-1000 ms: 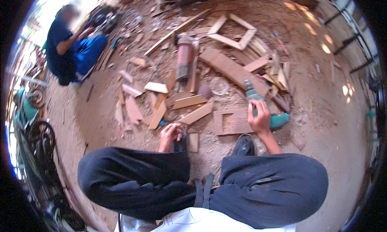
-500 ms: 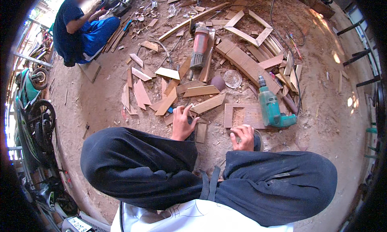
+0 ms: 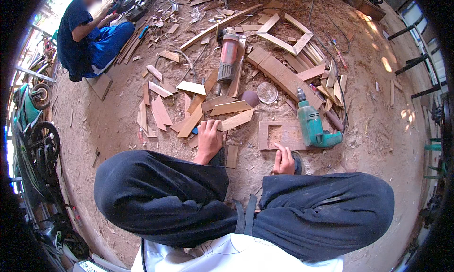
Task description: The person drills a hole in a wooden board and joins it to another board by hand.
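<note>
My left hand point(image 3: 209, 139) is closed, its fingers curled down against the left end of a pale, angled-end wood strip point(image 3: 239, 120). Its fingertips are hidden, so I cannot make out what they hold. A small wood block point(image 3: 231, 156) lies just right of that wrist. My right hand point(image 3: 284, 161) has its fingers loosely apart, the index stretched forward, with nothing visible in it. It is nearest the front edge of a flat board point(image 3: 288, 143) with a rectangular recess. A green power drill point(image 3: 312, 125) rests on the board's right end.
A red angle grinder point(image 3: 229, 57), a wooden frame point(image 3: 295, 45), a long thick plank point(image 3: 279, 73), a round clear lid point(image 3: 267, 93) and several offcuts point(image 3: 161, 111) lie ahead on the dirt floor. Another person point(image 3: 87, 35) sits far left. Motorbikes point(image 3: 40, 144) stand along the left.
My left hand's fingers have curled down beside the strip; before, thumb and index were apart. My right hand's index finger has stretched forward toward the board. The whole view has shifted slightly.
</note>
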